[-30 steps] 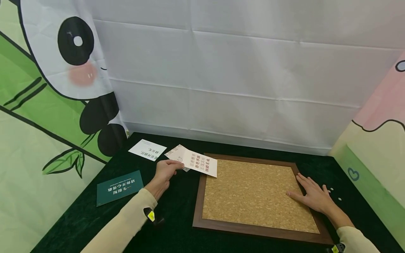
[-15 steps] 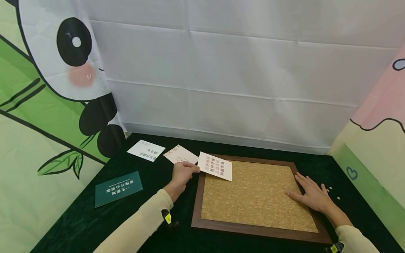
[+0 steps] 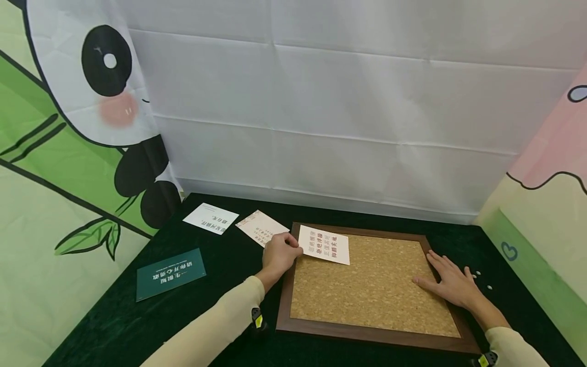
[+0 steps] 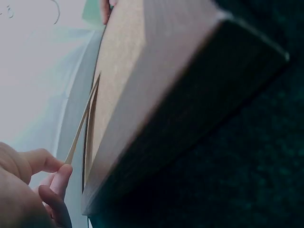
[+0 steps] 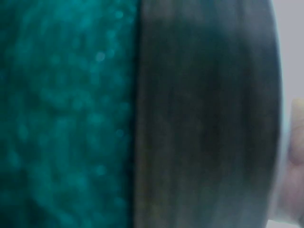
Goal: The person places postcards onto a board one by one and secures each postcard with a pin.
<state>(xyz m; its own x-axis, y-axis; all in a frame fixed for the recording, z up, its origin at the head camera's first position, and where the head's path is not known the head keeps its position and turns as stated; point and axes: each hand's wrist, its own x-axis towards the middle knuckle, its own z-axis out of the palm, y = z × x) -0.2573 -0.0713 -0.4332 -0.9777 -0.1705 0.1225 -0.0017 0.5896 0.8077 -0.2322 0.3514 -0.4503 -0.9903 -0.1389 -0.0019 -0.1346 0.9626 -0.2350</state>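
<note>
Between thumb and fingers, my left hand (image 3: pixel 278 255) pinches the lower left edge of a pale card (image 3: pixel 323 245) printed with reddish-brown characters. That card is over the upper left part of a cork board (image 3: pixel 367 290) with a brown wooden frame (image 3: pixel 357 336). From the left wrist view, the card (image 4: pixel 84 118) appears almost edge-on, slanting close above the board. My right hand (image 3: pixel 451 283) rests on the board's right side, fingers spread across the frame. The right wrist view holds mostly the frame's blurred side (image 5: pixel 209 118), with a bit of the hand (image 5: pixel 295 161) at its edge.
On the dark green cloth (image 3: pixel 220 285) left of the board lie a white card (image 3: pixel 211 218), a pinkish card (image 3: pixel 260 227) and a teal card (image 3: pixel 171 274). Several small white pieces (image 3: pixel 477 274) lie right of my right hand. A white curtain (image 3: pixel 321 127) hangs behind.
My left hand has carried the pale card rightward, from above the pinkish card to over the cork board's upper left. The pinkish card is now more exposed. My right hand has stayed in place.
</note>
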